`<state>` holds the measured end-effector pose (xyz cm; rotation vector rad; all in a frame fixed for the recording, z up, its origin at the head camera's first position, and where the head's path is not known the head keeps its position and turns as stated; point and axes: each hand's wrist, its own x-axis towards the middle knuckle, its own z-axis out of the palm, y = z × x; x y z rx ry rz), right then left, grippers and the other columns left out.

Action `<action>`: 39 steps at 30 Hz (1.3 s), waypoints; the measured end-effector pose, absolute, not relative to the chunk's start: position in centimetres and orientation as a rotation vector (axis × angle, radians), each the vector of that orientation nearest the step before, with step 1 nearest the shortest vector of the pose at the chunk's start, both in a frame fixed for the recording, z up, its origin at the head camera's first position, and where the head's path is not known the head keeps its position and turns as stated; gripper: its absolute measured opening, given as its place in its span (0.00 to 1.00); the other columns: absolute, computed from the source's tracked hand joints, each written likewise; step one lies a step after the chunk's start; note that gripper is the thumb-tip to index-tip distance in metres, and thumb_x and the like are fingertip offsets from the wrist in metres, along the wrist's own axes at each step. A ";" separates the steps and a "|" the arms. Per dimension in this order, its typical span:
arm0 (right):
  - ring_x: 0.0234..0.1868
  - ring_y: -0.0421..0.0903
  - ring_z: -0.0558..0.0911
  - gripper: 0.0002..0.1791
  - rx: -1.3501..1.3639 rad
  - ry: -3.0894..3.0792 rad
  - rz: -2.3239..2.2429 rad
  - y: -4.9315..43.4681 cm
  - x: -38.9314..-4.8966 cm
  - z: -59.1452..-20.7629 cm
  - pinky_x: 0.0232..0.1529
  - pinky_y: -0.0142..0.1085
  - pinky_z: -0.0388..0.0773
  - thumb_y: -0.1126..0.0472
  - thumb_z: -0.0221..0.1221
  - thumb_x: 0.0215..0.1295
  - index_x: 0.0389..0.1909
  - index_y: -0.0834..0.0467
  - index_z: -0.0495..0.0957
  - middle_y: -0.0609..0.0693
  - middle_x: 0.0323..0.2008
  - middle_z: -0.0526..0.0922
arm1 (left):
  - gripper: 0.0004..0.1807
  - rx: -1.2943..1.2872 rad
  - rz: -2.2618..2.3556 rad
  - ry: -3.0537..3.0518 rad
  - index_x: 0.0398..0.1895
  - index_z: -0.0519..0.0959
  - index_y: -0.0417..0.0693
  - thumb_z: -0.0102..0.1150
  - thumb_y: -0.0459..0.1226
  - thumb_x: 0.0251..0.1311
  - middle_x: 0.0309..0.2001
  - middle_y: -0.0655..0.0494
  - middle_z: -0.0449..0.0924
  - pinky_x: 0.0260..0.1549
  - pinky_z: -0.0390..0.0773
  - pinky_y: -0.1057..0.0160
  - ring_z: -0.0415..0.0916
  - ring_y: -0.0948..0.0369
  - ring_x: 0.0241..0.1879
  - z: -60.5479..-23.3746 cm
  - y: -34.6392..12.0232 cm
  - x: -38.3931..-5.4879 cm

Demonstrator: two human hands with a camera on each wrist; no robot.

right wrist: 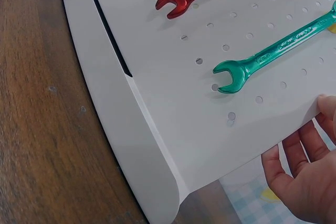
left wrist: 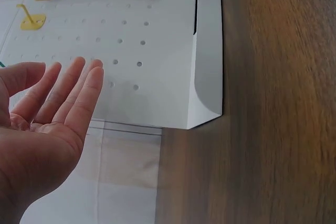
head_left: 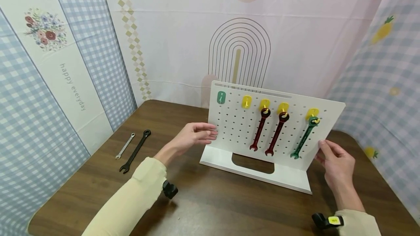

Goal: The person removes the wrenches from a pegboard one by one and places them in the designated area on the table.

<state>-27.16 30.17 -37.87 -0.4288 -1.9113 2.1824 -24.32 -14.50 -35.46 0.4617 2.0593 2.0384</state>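
White pegboard [head_left: 241,128], right of centre: two red wrenches [head_left: 276,134] and green wrench [head_left: 304,139] hung, black wrench [head_left: 135,151] and silver wrench [head_left: 125,146] unhung at left; right hand [head_left: 339,165] pinching right edge, left hand [head_left: 193,134] straight-fingered, contact unclear.

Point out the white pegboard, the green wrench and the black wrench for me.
White pegboard [head_left: 237,128]: head view, on the bare left part of its upright panel.
Green wrench [head_left: 304,138]: head view, mid-handle.
Black wrench [head_left: 136,151]: head view, mid-handle.
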 end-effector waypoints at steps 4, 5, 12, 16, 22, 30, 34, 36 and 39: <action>0.37 0.40 0.80 0.32 -0.431 -1.915 2.174 30.2 -27.2 -37.9 0.29 0.29 0.82 0.45 0.69 0.47 0.55 0.53 0.79 0.42 0.43 0.80 | 0.20 0.474 2.033 2.053 0.62 0.69 0.34 0.48 0.31 0.69 0.58 0.34 0.73 0.54 0.75 0.50 0.75 0.45 0.56 -35.4 -14.1 -24.3; 0.37 0.40 0.80 0.32 -0.431 -1.913 2.175 30.2 -27.2 -37.9 0.29 0.29 0.82 0.45 0.69 0.47 0.55 0.54 0.80 0.42 0.43 0.80 | 0.20 0.475 2.032 2.051 0.62 0.69 0.34 0.48 0.32 0.69 0.58 0.34 0.73 0.54 0.75 0.51 0.75 0.45 0.56 -35.4 -13.9 -24.4; 0.36 0.40 0.81 0.31 -0.418 -1.906 2.173 30.1 -27.1 -37.8 0.28 0.30 0.82 0.46 0.69 0.49 0.54 0.54 0.80 0.42 0.43 0.80 | 0.20 0.500 2.042 2.031 0.62 0.69 0.33 0.48 0.31 0.69 0.58 0.32 0.72 0.53 0.76 0.53 0.73 0.43 0.57 -35.3 -13.1 -24.5; 0.37 0.40 0.81 0.31 -0.409 -1.912 2.173 30.0 -27.0 -37.7 0.29 0.30 0.82 0.46 0.69 0.49 0.55 0.54 0.80 0.42 0.43 0.80 | 0.20 0.513 2.051 2.030 0.62 0.69 0.33 0.48 0.31 0.68 0.57 0.33 0.73 0.54 0.75 0.51 0.74 0.43 0.57 -35.3 -12.5 -24.6; 0.37 0.40 0.80 0.32 -0.410 -1.912 2.173 30.0 -26.8 -37.6 0.30 0.29 0.82 0.46 0.69 0.48 0.55 0.54 0.79 0.42 0.43 0.80 | 0.19 0.525 2.057 2.038 0.61 0.70 0.34 0.48 0.30 0.69 0.56 0.35 0.75 0.55 0.75 0.49 0.75 0.45 0.55 -35.2 -11.9 -24.6; 0.35 0.39 0.81 0.30 -0.408 -1.896 2.173 30.1 -26.4 -37.5 0.29 0.30 0.82 0.47 0.69 0.49 0.54 0.55 0.80 0.41 0.42 0.80 | 0.20 0.550 2.046 2.025 0.62 0.69 0.35 0.49 0.31 0.69 0.57 0.35 0.74 0.54 0.76 0.52 0.74 0.44 0.57 -35.1 -11.1 -24.6; 0.35 0.39 0.82 0.30 -0.405 -1.892 2.174 30.0 -26.2 -37.4 0.28 0.30 0.82 0.47 0.69 0.49 0.54 0.55 0.80 0.41 0.42 0.80 | 0.21 0.576 2.038 2.013 0.63 0.69 0.36 0.49 0.31 0.69 0.58 0.35 0.73 0.55 0.75 0.53 0.72 0.43 0.58 -34.9 -10.6 -24.6; 0.36 0.39 0.81 0.30 -0.403 -1.893 2.176 30.0 -26.2 -37.3 0.29 0.30 0.82 0.47 0.69 0.49 0.54 0.55 0.80 0.42 0.42 0.80 | 0.21 0.586 2.034 2.007 0.63 0.69 0.37 0.49 0.31 0.68 0.58 0.34 0.73 0.55 0.74 0.53 0.72 0.43 0.59 -34.8 -10.3 -24.5; 0.36 0.40 0.80 0.31 -0.399 -1.897 2.181 30.1 -26.0 -37.2 0.30 0.30 0.82 0.46 0.69 0.49 0.54 0.54 0.80 0.42 0.43 0.80 | 0.21 0.593 2.029 2.010 0.64 0.69 0.37 0.50 0.31 0.68 0.58 0.35 0.73 0.55 0.75 0.53 0.72 0.45 0.59 -34.6 -9.9 -24.5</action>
